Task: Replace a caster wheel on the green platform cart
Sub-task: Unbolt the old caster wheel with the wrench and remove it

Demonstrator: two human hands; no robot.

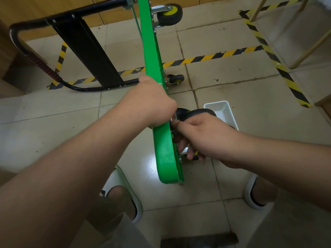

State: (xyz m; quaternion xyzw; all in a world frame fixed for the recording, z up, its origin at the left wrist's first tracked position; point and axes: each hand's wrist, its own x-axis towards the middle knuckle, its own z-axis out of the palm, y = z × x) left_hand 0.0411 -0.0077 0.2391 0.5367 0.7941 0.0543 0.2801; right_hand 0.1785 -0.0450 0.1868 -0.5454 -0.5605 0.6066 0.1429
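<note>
Head view, looking down along two bare forearms. The left grip is curled over the upper edge of the green platform cart, which stands on its side on the floor with its deck seen edge-on. Just across that edge, the right grip is curled round the caster wheel on the cart's underside. The black tyre shows above the knuckles. The fingertips close on a bit of pale metal and something black and yellow, too hidden to identify.

Beyond the left grip the green edge runs away past a second caster to a third caster at the far end, both black with yellow hubs. The cart's black handle spreads out on the left grip's side.

The floor is glossy beige tile with grimy joints. Yellow-and-black hazard tape crosses it beyond both grips. Wood panelling lines the far wall. Well off on the right grip's side stand pale wooden legs, cut off by the frame.

A white perforated basket sits on the floor just behind the right grip and is partly covered by it; its contents cannot be told. Nearer than the grips are two feet in white slippers and a dark blurred object, cut off at the bottom edge.
</note>
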